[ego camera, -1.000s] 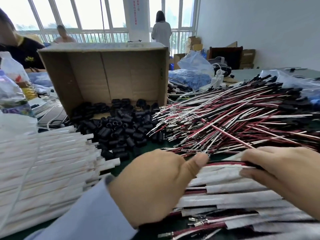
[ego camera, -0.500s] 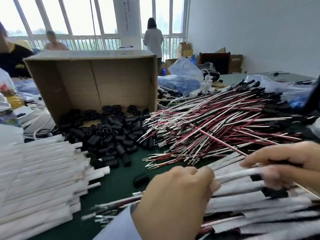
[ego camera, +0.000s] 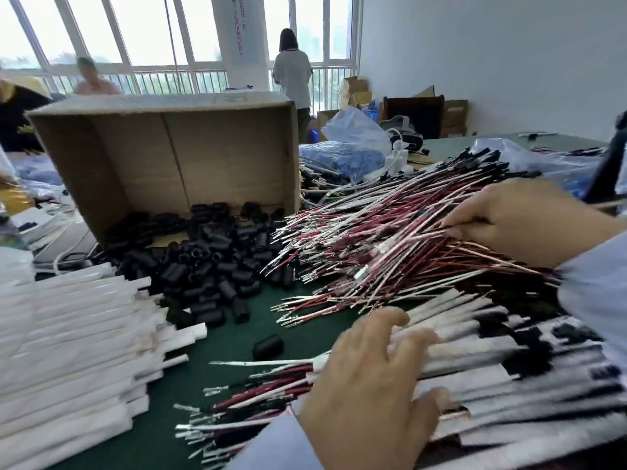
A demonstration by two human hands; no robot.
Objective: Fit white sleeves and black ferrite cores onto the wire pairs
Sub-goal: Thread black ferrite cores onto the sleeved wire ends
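Across the green table (ego camera: 234, 330), set out in a fan within arm's reach. At the left, stacked flat with ends roughly flush: white sleeves (ego camera: 68, 351), easy to draw off 1 at a time. Behind, tipped onto its side: cardboard box (ego camera: 163, 157), mouth forward for spilling black ferrite cores (ego camera: 203, 266) into a low heap, no digging needed. Alone on the cloth, just beside the left hand (ego camera: 369, 395): 1 stray core (ego camera: 268, 346). Right of the heap, piled with bare metal terminals toward the cores: loose wire pairs (ego camera: 373, 239), red and white, probably turned that way for feeding terminal-first into sleeve and core. Nearest the body: finished pairs (ego camera: 492, 378), already wearing sleeves and cores, kept apart from the raw stock.

Left hand: palm down on the finished pairs, fingers spread and nearly straight, pressing rather than gripping, nothing held; likely steadying the pile.

Right hand (ego camera: 529, 225): stretched out low over the loose wire pairs, wrist raised, fingertips (ego camera: 454, 225) drawn close at the strands, seemingly after 1 pair. Blurred there, so cannot tell whether anything pinched yet.
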